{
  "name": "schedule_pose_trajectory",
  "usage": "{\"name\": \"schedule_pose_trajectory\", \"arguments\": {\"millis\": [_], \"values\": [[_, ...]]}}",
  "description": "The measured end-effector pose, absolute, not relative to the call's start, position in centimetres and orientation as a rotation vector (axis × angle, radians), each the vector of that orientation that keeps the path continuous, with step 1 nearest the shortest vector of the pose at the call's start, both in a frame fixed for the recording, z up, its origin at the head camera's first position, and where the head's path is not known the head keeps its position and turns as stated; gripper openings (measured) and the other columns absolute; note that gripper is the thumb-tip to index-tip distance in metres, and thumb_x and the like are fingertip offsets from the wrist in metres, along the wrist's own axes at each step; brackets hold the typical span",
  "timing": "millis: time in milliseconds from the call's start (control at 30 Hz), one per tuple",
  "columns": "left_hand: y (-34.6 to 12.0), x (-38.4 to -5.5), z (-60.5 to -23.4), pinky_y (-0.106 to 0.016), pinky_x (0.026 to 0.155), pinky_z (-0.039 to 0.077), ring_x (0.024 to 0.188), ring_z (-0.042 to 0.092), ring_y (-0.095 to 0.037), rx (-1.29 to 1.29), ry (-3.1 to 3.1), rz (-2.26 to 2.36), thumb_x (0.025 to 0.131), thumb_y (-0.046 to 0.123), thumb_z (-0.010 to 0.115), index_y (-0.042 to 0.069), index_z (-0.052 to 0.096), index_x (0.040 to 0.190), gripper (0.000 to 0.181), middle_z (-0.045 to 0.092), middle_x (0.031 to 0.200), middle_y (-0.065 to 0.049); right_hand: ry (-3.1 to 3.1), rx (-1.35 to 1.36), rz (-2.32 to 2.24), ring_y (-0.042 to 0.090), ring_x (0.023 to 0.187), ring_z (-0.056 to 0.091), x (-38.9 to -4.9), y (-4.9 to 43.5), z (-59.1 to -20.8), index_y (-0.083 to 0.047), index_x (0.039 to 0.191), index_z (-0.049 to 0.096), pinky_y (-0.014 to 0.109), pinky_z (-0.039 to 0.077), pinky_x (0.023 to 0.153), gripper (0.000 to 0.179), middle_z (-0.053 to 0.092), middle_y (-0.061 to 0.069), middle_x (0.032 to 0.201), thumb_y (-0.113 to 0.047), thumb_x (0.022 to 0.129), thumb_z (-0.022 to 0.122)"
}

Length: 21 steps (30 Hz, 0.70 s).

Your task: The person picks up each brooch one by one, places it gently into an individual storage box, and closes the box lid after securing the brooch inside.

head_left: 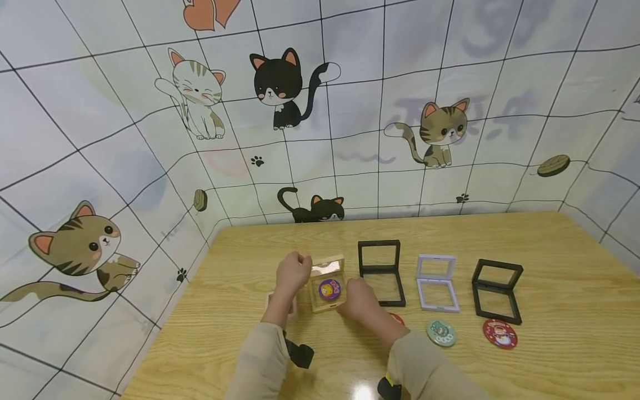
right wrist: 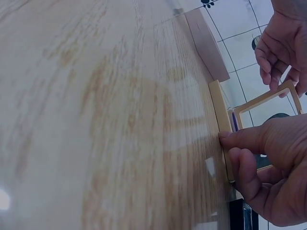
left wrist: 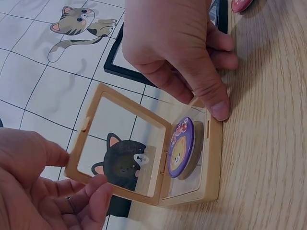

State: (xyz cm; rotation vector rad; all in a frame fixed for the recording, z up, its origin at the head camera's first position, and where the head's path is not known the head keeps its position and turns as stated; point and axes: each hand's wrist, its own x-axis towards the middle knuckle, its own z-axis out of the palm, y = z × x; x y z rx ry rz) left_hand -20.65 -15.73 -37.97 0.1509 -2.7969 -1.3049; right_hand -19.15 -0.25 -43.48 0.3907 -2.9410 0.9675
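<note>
A tan hinged display frame (head_left: 315, 303) stands on the table with its lid raised and clear film in both halves. On the film of its lower half lies a round purple badge (left wrist: 181, 148) with a yellow animal picture. My left hand (head_left: 292, 273) pinches the free edge of the lid (left wrist: 79, 136) between thumb and fingers. At the other side, my right hand (head_left: 361, 301) grips the lower half, its thumb on the outer rim. The right wrist view shows this hand near the tabletop, with the badge mostly hidden.
To the right stand a black open frame (head_left: 403, 294), a lilac one (head_left: 440, 308) and another black one (head_left: 492, 286). Before them lie a green badge (head_left: 441, 333), a red badge (head_left: 500, 333) and a partly hidden red one (head_left: 397, 319). A pinkish frame (head_left: 292, 308) sits behind my left forearm.
</note>
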Motion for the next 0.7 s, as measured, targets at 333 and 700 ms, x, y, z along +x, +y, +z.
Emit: {"name": "schedule_pose_trajectory", "arguments": {"millis": [333,700], "values": [[-16.0,-19.4,-38.5,-0.032,0.055,0.048,0.055,0.05,-0.015,0.147,-2.916,-1.431,0.088,0.024,0.054,0.002,0.049,0.087,0.023,0.053,0.068,-0.006,-2.974,0.345,0.982,0.02,0.066,0.047,-19.1,-0.3,-43.5,0.006,0.075,0.056,0.034,0.046,0.06,0.035,0.05,0.01,0.074,-0.012,0.059,0.082],[-16.3,-18.5,-39.2,-0.032,0.058,0.048,0.059,0.052,-0.016,0.079,-2.938,-1.504,0.086,0.021,0.056,-0.003,0.045,0.102,0.031,0.053,0.076,-0.01,-2.941,0.297,1.083,0.016,0.055,0.048,-19.2,-0.2,-43.9,0.002,0.07,0.053,0.026,0.043,0.051,0.033,0.049,0.006,0.066,-0.01,0.057,0.082]]}}
